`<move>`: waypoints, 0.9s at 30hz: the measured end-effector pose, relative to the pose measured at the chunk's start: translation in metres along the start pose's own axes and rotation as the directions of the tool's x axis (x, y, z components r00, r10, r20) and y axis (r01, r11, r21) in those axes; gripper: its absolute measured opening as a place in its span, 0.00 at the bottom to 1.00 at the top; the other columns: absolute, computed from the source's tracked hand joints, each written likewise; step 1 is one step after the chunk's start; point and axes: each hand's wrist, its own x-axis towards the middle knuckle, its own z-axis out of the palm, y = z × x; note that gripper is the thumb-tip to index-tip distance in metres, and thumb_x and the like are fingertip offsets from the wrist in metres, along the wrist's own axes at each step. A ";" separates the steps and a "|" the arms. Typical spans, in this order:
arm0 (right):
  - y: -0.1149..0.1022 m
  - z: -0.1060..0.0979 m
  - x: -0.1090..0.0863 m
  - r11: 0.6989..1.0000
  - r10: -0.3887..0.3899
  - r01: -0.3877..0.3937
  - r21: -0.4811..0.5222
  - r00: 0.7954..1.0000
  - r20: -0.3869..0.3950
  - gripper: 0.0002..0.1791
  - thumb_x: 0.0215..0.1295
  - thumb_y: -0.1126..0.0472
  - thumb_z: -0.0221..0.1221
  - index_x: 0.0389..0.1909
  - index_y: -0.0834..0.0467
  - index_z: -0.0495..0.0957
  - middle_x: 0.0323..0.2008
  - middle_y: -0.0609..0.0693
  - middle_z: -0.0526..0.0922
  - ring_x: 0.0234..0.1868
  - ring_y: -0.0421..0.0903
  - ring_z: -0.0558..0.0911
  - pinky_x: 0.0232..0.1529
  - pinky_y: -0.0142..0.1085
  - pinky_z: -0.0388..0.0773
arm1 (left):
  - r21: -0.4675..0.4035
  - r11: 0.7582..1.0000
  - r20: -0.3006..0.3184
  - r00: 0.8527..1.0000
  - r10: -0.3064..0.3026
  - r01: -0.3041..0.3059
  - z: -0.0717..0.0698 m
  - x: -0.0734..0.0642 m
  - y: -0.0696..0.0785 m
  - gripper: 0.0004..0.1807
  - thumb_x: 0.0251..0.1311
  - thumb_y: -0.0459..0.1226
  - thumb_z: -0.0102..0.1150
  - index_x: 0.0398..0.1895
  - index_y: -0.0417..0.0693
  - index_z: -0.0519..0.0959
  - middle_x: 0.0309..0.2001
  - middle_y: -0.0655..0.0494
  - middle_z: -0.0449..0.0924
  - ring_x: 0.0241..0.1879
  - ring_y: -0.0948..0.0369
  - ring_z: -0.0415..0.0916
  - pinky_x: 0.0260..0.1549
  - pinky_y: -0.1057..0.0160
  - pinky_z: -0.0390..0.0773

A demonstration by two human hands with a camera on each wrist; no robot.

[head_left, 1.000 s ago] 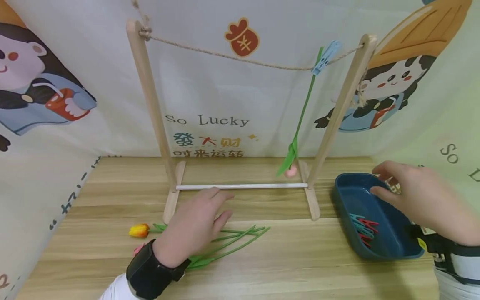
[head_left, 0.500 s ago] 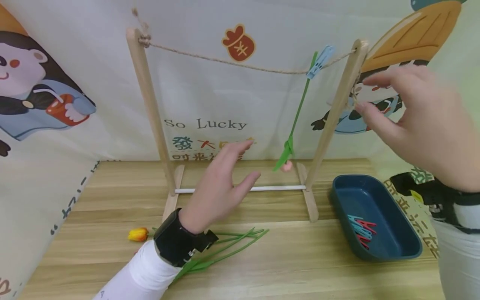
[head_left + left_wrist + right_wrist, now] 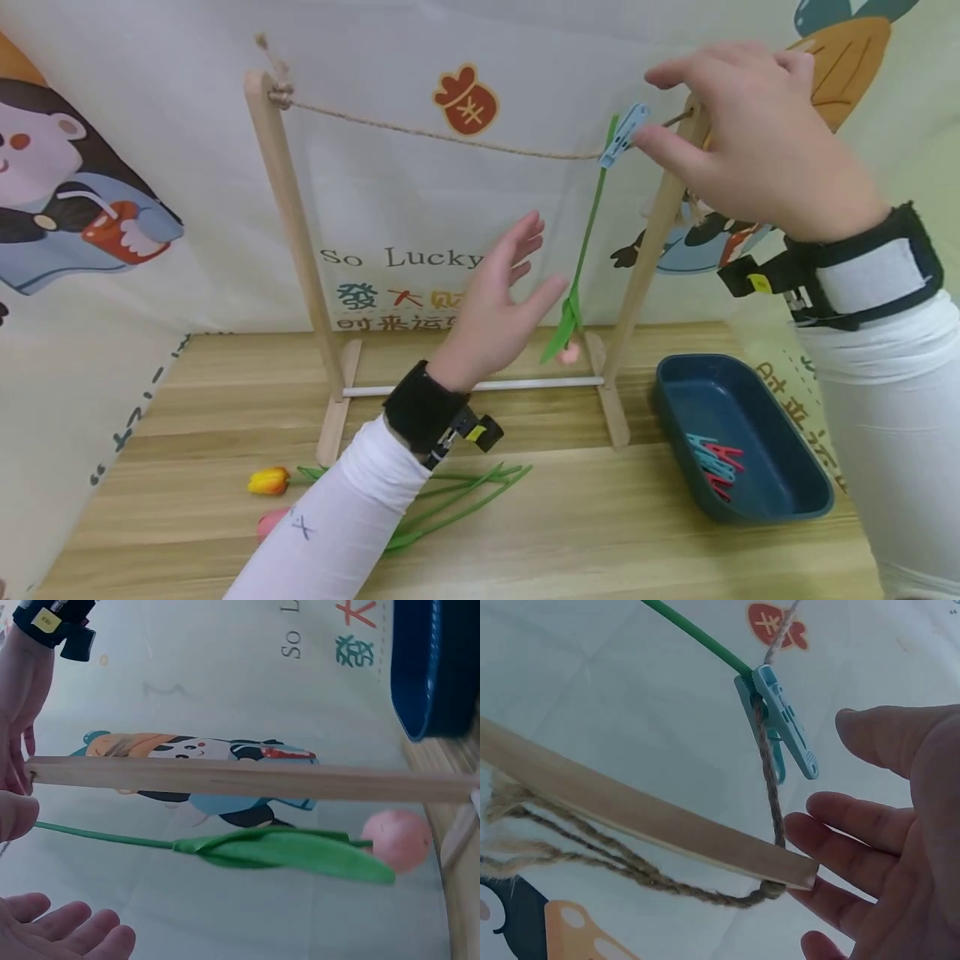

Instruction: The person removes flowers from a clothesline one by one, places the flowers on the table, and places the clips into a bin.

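An artificial pink tulip (image 3: 568, 353) hangs head down from the twine (image 3: 450, 140), its green stem clamped by a light blue clothespin (image 3: 624, 136) near the right post. My right hand (image 3: 757, 142) is raised at the top of that post, thumb and fingers spread beside the clothespin. In the right wrist view the clothespin (image 3: 787, 724) grips stem and twine, with a gap between it and my thumb (image 3: 877, 739). My left hand (image 3: 498, 312) is held in the air left of the hanging tulip, fingers extended and thumb apart, holding nothing.
The wooden frame (image 3: 292, 225) stands on the table with a white crossbar (image 3: 540, 383). A dark blue bin (image 3: 787, 467) at right holds red and teal clothespins (image 3: 716, 467). A yellow-orange tulip (image 3: 268, 481) and a pink flower (image 3: 270, 523) lie front left, partly under my left sleeve.
My right hand has risen from over the bin to beside the clothespin on the twine. My left hand has lifted from above the lying flowers, moving up and right toward the hanging tulip.
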 end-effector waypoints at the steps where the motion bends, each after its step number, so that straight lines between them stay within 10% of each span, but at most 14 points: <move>1: 0.001 0.001 0.003 1.000 -0.006 0.006 0.001 1.000 0.013 0.30 0.80 0.51 0.56 0.73 0.65 0.73 0.68 0.67 0.76 0.75 0.67 0.63 0.73 0.65 0.43 | -0.030 1.000 -0.001 1.000 -0.005 0.005 0.004 0.005 -0.002 0.39 0.76 0.39 0.62 0.84 0.40 0.55 0.79 0.44 0.63 0.76 0.53 0.64 0.73 0.60 0.67; 10: 0.005 0.004 0.019 0.999 -0.038 0.036 0.014 0.994 0.107 0.24 0.83 0.53 0.52 0.65 0.67 0.78 0.55 0.65 0.85 0.62 0.67 0.74 0.70 0.65 0.44 | -0.213 0.977 -0.022 0.999 -0.028 0.023 0.033 0.035 -0.011 0.31 0.78 0.30 0.56 0.80 0.35 0.61 0.71 0.38 0.73 0.68 0.48 0.74 0.68 0.62 0.74; 27: 0.007 0.004 0.015 0.996 -0.054 0.055 0.072 0.998 -0.010 0.16 0.81 0.58 0.56 0.54 0.66 0.85 0.45 0.64 0.87 0.56 0.64 0.75 0.73 0.64 0.43 | -0.155 0.988 -0.079 0.996 -0.040 0.028 0.037 0.038 -0.005 0.17 0.75 0.24 0.56 0.64 0.33 0.78 0.49 0.42 0.87 0.43 0.54 0.86 0.46 0.64 0.86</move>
